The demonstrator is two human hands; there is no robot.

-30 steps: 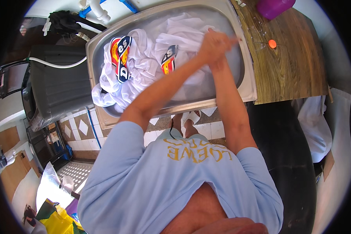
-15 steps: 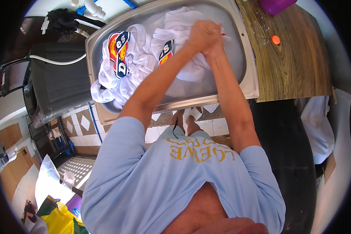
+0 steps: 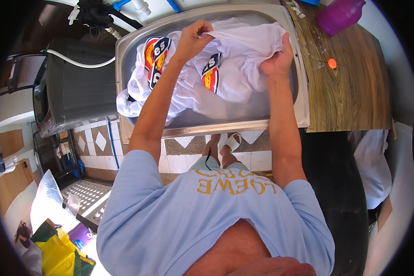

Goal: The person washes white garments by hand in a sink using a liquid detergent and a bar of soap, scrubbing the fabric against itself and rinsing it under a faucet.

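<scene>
A white garment with a colourful printed patch lies bunched and wet in a steel sink. My left hand pinches a stretch of its fabric near the sink's far side. At the right side, my right hand grips another part of the same cloth, thumb up, its fingers partly covered by the folds. Between both hands the thin fabric is spread out. Left of it sits more bunched white cloth with a similar patch; whether it is a separate piece I cannot tell.
A wood-patterned board adjoins the sink on the right, bearing an orange disc and a purple container. On the left stands a dark grey appliance with a white hose. A yellow-green bag sits lower left.
My hands were clasped together over the cloth at the sink's far right. Now they are apart, the left one further left, with the fabric opened between them. The view has shifted slightly.
</scene>
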